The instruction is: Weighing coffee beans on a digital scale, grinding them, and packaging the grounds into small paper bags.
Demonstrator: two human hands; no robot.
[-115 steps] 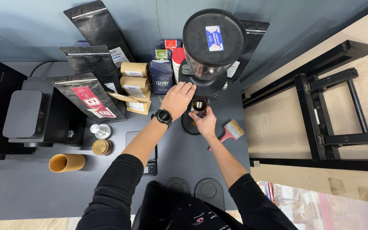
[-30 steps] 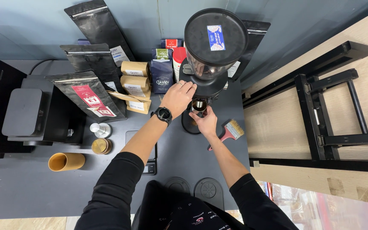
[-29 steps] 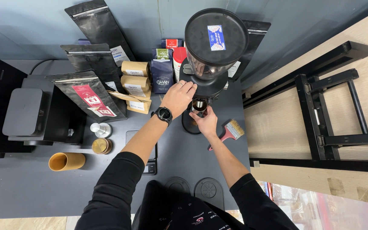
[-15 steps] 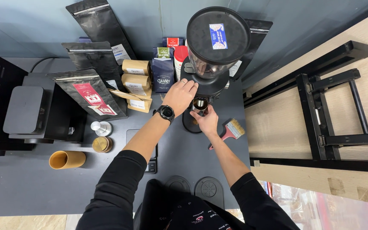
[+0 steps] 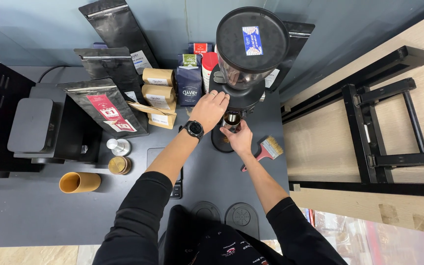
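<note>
Standing along the back wall: three tall black foil bags, one upright at rear (image 5: 119, 32), one mid (image 5: 105, 66), one nearest carrying a red-and-white label (image 5: 105, 107). Beside them, three small kraft paper bags (image 5: 158, 95) stacked in a column, then a dark blue bag (image 5: 189, 78) with a green square on top, and a red-and-white canister (image 5: 208, 66) behind it. Coffee grinder (image 5: 244, 64), black, round lid with a blue rectangular sticker, clear hopper below.

Left hand (image 5: 209, 110), wristwatch on the wrist, rests against the grinder body, fingers curled on it; whether they grip a control cannot be told. Right hand (image 5: 239, 140) has its fingers closed round a small metal dosing cup (image 5: 231, 119), held directly under the grinder chute, above the round base.

Paintbrush (image 5: 265, 149), red handle, pale bristles, lies on the dark grey desk (image 5: 35, 211) just right of the right hand. Left of the forearm: metal tamper (image 5: 118, 146), round wooden piece (image 5: 119, 165), orange cup on its side (image 5: 79, 182), black matte box-shaped machine (image 5: 50, 125).
</note>
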